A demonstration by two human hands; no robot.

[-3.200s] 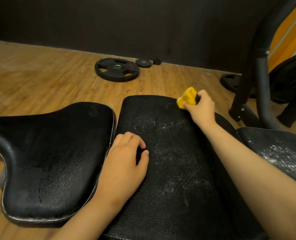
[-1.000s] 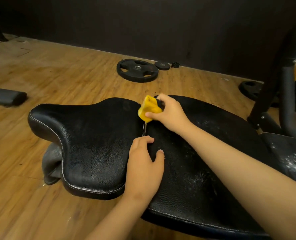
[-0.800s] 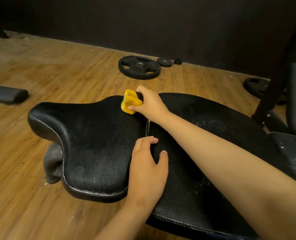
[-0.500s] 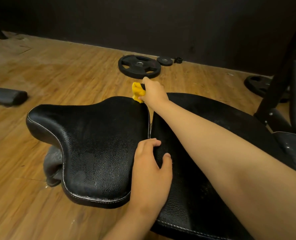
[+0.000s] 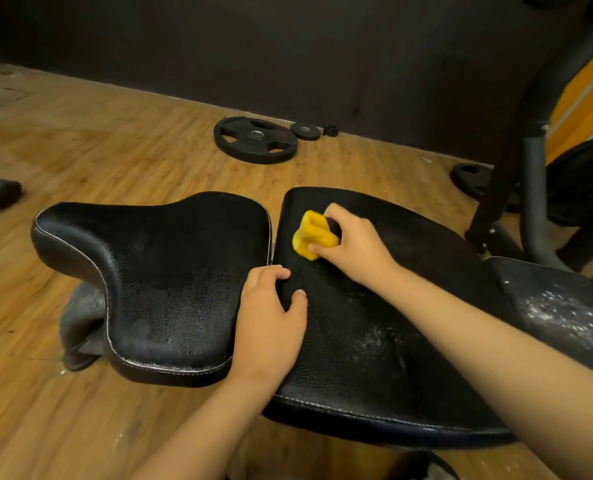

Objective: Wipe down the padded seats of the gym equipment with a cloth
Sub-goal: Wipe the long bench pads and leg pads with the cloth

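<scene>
A: Looking at the long middle pad (image 5: 374, 323) first. Lying flat, showing white dust (image 5: 378, 336) near the close edge.
B: Sitting just beside the curvy seat pad (image 5: 170, 271) on the left, nearly touching it. Looking shiny there.
A: Spotting the dusty pad (image 5: 561, 306) on the right too. Not wiped yet, by the look of it.
B: Resting the left hand (image 5: 270, 317) where the first two pads meet, fingers loosely bent, holding nothing.
A: Squeezing the yellow cloth (image 5: 314, 235) in the right hand (image 5: 357, 245), fingers curled round it, pressing it on the far end of the long middle pad.
B: Worrying about that bunched-up cloth. Touching only a small spot, so maybe missing dust near the close edge.
A: Maybe pushing dust down between the pads too, or onto the curvy seat pad, by wiping toward the left.
B: Maybe slipping off the far edge, too.
</scene>
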